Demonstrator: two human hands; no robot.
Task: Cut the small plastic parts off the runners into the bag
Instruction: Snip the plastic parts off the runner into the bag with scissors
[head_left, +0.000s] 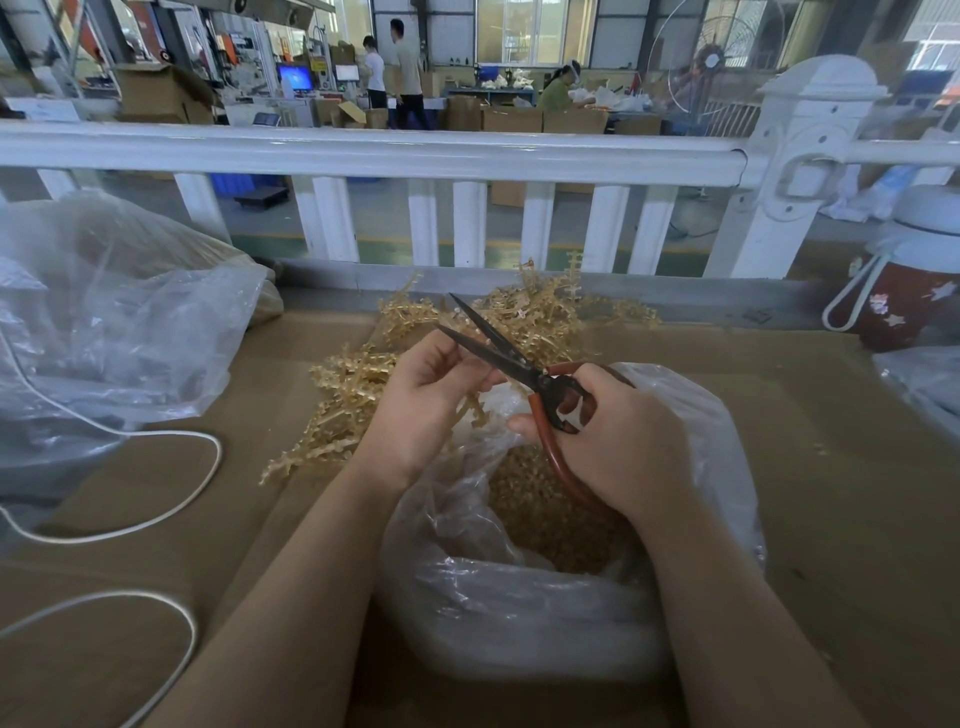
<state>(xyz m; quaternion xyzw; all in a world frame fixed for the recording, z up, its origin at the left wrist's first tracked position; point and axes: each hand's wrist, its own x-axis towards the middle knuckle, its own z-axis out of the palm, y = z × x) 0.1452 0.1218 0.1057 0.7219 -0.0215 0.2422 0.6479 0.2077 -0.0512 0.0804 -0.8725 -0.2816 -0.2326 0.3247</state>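
Observation:
My left hand (426, 400) pinches a tan plastic runner (474, 410) that hangs down over the mouth of a clear plastic bag (519, 613). My right hand (618, 441) grips red-handled scissors (511, 358) by the handle loops. Their dark blades are spread apart and point up and to the left, just above my left fingers. The bag holds a heap of small tan cut parts (550, 509). A pile of uncut tan runners (519, 317) lies on the cardboard behind and left of my hands.
A large crumpled clear bag (104, 322) sits at the left. A white cord (171, 499) loops over the cardboard-covered table (831, 467). A red and white jug (904, 291) stands at the far right. A white railing (363, 150) borders the table's far edge.

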